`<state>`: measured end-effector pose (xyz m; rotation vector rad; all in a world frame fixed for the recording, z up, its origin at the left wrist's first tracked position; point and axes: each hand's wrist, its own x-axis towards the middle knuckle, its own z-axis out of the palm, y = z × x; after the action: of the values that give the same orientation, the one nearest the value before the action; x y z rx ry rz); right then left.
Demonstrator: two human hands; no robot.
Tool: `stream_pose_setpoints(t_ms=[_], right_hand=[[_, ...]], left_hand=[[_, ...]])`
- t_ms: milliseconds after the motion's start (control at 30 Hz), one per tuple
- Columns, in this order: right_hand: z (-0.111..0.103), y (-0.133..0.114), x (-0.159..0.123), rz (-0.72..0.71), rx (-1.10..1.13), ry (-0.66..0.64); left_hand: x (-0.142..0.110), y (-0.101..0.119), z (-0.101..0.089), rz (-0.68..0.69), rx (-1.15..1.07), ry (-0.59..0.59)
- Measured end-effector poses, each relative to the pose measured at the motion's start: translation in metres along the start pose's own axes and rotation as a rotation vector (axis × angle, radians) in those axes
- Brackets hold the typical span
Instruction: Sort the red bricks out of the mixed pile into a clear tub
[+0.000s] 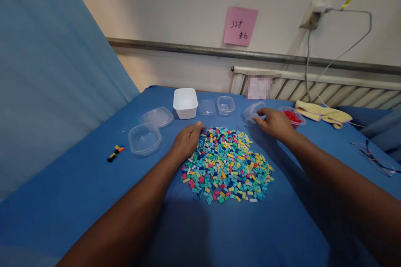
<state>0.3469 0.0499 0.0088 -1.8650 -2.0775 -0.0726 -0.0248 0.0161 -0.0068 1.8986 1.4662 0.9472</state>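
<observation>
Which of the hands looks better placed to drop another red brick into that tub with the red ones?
Probably the right hand: it lies just beside the tub of red pieces. The left hand rests at the pile of bricks, on its far side from that tub.

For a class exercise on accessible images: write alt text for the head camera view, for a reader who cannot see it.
Two bare hands work at a pile of small multicoloured bricks on a blue cloth-covered table: the left hand rests at its edge, the right hand touches a tipped clear tub. More clear tubs and a white tub stand behind.
</observation>
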Motion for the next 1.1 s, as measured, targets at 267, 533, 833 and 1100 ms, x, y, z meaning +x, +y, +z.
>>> stream_pose_setpoints(t_ms=[267, 533, 833, 1100], right_hand=[[0.008, -0.022, 0.015, 0.053, -0.161, -0.068], [-0.027, 0.027, -0.070, -0.129, -0.266, -0.100], [-0.032, -0.050, -0.119, -0.433, 0.089, -0.006], [0.018, -0.132, -0.073, -0.387, 0.163, -0.380]], left_hand=[[0.002, -0.008, 0.001, 0.024, -0.096, 0.005], [0.004, -0.010, 0.001, 0.016, -0.130, 0.000], [0.006, -0.012, 0.004, 0.009, -0.031, 0.026], [0.004, -0.011, 0.003, 0.016, -0.077, 0.021]])
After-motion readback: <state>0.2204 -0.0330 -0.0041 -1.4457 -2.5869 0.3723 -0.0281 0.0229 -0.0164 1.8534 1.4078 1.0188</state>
